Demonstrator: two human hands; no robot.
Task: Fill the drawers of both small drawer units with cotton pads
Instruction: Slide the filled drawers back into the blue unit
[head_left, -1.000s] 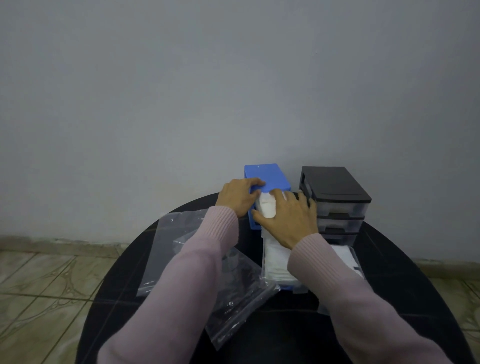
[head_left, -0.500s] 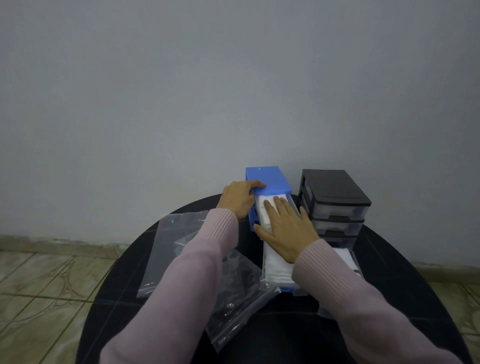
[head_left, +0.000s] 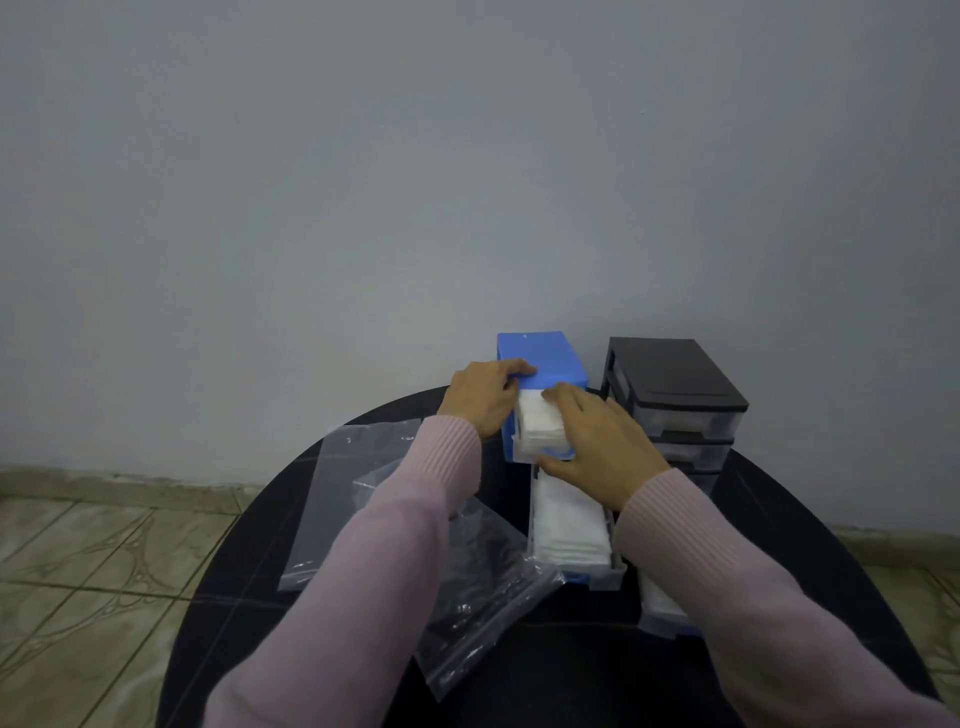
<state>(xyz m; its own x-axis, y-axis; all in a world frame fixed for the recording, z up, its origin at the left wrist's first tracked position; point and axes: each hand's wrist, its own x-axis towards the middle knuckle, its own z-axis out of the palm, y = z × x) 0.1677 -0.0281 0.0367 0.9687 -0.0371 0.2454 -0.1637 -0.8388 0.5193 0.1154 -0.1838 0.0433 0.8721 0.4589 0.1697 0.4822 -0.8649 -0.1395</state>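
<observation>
Low in the center of the frame, 2 hands work at a blue unit (head_left: 543, 358) standing on a round black table (head_left: 810, 499) against a grey wall. The left hand (head_left: 480, 400) curls over the unit's top left edge, probably to keep it from sliding back. The right hand (head_left: 597, 441) lies over the half-open top drawer (head_left: 540, 431), fingers fairly flat on the white pads (head_left: 537, 418) inside and thumb hooked under the drawer front, apparently to press the stack down so the drawer can slide shut. Below it, toward the bottom center, a lower drawer (head_left: 571, 525) is pulled far out and packed with pads. A black unit (head_left: 675, 389) stands just right of the blue one, its drawers in. 2 clear bags (head_left: 467, 587) lie at lower left, out of the way.
</observation>
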